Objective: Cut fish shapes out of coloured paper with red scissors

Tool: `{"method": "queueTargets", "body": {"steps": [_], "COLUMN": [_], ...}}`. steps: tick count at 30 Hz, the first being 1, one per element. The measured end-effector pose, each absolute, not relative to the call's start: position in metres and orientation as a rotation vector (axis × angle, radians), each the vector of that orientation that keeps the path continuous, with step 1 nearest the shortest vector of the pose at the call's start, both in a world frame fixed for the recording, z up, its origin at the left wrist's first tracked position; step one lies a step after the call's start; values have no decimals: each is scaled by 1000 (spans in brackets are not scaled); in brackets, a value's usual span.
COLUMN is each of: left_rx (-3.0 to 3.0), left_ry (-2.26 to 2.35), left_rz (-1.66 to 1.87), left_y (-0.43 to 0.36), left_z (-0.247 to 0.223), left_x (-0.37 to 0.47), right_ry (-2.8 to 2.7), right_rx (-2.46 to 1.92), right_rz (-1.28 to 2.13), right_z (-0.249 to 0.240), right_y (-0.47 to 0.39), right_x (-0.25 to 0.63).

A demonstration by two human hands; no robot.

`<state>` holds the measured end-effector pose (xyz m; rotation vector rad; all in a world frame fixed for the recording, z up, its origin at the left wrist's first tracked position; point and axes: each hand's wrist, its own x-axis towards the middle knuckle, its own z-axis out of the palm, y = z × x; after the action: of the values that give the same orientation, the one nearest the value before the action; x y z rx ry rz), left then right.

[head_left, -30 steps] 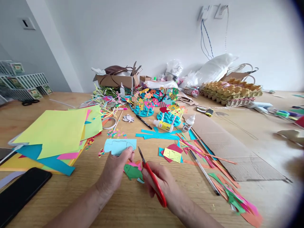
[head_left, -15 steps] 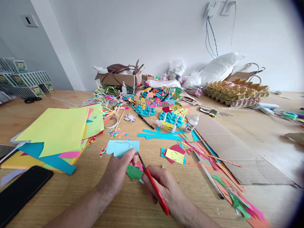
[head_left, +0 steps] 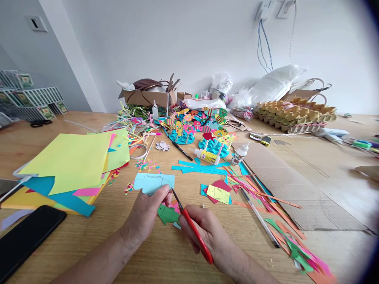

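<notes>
Between the thumb and fingers of my left hand [head_left: 148, 209] is a light blue paper piece [head_left: 152, 182] with a fish outline drawn on it. My right hand [head_left: 204, 230] grips red-handled scissors [head_left: 195, 232], whose blade tips are at the paper's right edge, close to my left thumb. Whether the blades bite into the paper I cannot make out. Under my hands a green paper fish [head_left: 167, 215] lies on the table, partly covering something pink. To the right, a yellow paper piece with a drawn fish [head_left: 218, 193] rests on red and blue paper.
Coloured paper sheets [head_left: 71, 157] and a black phone [head_left: 32, 242] lie at left. Glue bottles [head_left: 239, 154] stand and lie near blue bases with paper fish [head_left: 213, 146]. A pen [head_left: 260, 219], paper strips and cardboard [head_left: 296, 189] are at right; egg cartons [head_left: 293, 112] sit behind.
The scissors and my right hand have shifted very slightly right, and the blue paper has moved a touch right and up. Both grips stay the same.
</notes>
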<state>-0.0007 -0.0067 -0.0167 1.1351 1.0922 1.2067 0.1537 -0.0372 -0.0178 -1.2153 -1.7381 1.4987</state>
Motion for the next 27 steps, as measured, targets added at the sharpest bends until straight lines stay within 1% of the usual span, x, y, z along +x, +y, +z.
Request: {"method": "queueTargets", "body": {"steps": [18, 27], "left_rx": [1102, 1104], "left_ry": [1038, 1035], "left_rz": [1200, 1165], "left_y": [-4, -2], "left_z": [-14, -12], "left_x": [-1, -6], "right_ry": [-1836, -1794], "right_rx": [-1224, -1215], "right_rz": [1399, 1486], "right_z": [-16, -19], "right_y": [-34, -34], "right_x": [155, 159]}}
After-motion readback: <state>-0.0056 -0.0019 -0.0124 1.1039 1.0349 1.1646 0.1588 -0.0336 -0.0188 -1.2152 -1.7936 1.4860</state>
